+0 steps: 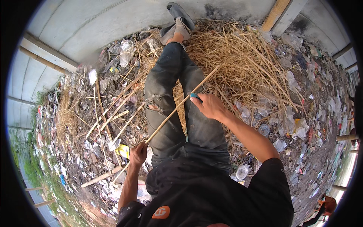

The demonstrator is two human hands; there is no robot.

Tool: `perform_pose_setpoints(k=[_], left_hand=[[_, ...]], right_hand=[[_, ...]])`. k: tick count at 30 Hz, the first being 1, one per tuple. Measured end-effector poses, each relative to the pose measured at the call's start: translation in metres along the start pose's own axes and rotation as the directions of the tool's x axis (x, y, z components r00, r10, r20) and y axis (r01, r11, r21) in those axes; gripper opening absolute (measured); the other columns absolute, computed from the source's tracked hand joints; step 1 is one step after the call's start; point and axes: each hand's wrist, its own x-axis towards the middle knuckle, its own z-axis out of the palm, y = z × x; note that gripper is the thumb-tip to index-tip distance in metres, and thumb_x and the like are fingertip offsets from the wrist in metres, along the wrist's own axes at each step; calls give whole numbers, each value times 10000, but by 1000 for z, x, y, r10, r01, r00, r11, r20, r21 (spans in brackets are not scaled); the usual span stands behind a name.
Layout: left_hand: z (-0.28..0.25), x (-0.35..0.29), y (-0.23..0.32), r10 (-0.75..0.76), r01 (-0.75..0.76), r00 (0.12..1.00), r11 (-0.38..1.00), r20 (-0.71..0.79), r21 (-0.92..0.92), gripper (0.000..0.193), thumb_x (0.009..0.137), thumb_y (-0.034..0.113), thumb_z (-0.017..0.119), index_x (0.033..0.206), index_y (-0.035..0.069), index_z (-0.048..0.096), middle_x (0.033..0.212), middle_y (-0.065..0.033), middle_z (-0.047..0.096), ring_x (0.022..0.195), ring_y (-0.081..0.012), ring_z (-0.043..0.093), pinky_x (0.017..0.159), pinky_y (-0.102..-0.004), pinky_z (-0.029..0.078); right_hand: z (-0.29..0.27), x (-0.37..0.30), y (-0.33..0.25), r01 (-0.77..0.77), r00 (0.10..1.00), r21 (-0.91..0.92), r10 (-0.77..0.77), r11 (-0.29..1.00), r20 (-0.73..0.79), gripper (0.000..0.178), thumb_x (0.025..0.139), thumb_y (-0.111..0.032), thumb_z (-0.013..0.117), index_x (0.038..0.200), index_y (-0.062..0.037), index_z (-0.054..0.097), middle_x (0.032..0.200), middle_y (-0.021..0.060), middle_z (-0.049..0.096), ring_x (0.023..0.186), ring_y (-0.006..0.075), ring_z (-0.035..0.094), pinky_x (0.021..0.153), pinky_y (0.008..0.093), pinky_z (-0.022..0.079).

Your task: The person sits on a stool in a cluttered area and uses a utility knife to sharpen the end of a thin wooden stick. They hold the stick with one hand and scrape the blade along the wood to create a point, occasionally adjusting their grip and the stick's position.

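A long, thin bamboo stick slants across my outstretched legs, its far tip beyond my right knee. Low on it, beside my left thigh, my left hand is closed around the stick. Higher up, over my right thigh, my right hand is closed with thumb and fingers pinched on a small teal thing. That thing lies against the stick; whether it is a handle, a pad or a cloth I cannot tell. Behind my right hand the other fingers are partly hidden.
Dry straw-like shavings are heaped beyond my right leg. Several bamboo strips lie to my left, with a thicker bamboo piece near my left arm. Plastic litter covers the ground. A grey wall with a bamboo post closes the far side.
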Motion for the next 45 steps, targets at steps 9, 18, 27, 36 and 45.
perform_pose_setpoints(k=[9, 18, 27, 36, 45], left_hand=[[-18, -16, -19, 5, -4, 1000, 999, 15, -35, 106, 921, 50, 666, 1022, 20, 672, 699, -195, 635, 602, -377, 647, 526, -423, 479], [-26, -8, -4, 2, -2, 999, 1000, 45, -17, 123, 923, 65, 658, 1041, 30, 666, 724, -179, 644, 606, -365, 646, 521, -426, 478], [-10, 0, 11, 38, -38, 998, 999, -45, -7, 185, 923, 82, 676, 1104, 47, 687, 779, -191, 677, 661, -380, 676, 551, -429, 515], [-4, 52, 77, 30, -28, 999, 996, -33, 80, 171, 912, 125, 699, 1068, 55, 709, 799, -170, 697, 679, -367, 690, 566, -435, 533], [-5, 84, 139, -9, 1, 998, 993, -66, -122, 150, 920, 109, 686, 1035, 21, 723, 757, -192, 685, 584, -337, 654, 550, -413, 496]], right_hand=[[-86, 21, 157, -415, 714, 488, 608, 767, -347, 567, 1028, -561, 484, 678, -115, 488, 532, -56, 301, 451, 105, 293, 454, 330, 242], [-60, 18, 53, -234, 860, 826, 505, 513, -70, 384, 934, -431, 716, 786, -87, 634, 504, -78, 371, 396, 32, 332, 388, 247, 225], [-1, 22, 17, -252, 878, 737, 468, 627, -98, 459, 931, -341, 741, 615, -73, 541, 536, -53, 420, 511, 55, 370, 469, 316, 296], [15, 4, -49, -245, 935, 623, 352, 743, -51, 371, 889, -351, 766, 752, -15, 687, 546, 20, 539, 524, 113, 499, 534, 325, 408], [8, -6, -79, -129, 971, 698, 232, 705, -55, 308, 842, -338, 818, 835, -49, 711, 598, -4, 600, 546, 71, 549, 528, 297, 429]])
